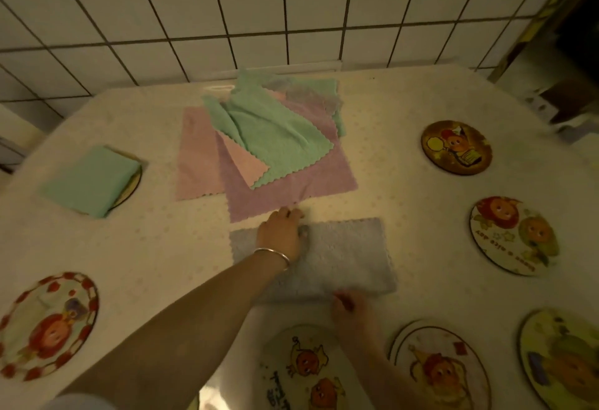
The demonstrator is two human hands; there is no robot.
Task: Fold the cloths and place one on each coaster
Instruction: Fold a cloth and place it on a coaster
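Nearest, round cartoon-printed coasters [309, 374] ring the pale patterned surface [405, 163]. At centre lies a grey-lilac terry cloth [350, 257], folded to a rectangle. Behind it sits a loose pile of green, pink and mauve cloths [275, 143]. One folded green cloth [89, 181] covers a far-left coaster. Left hand [282, 234] presses flat with relaxed fingers; right hand [351, 310] pinches the near edge.
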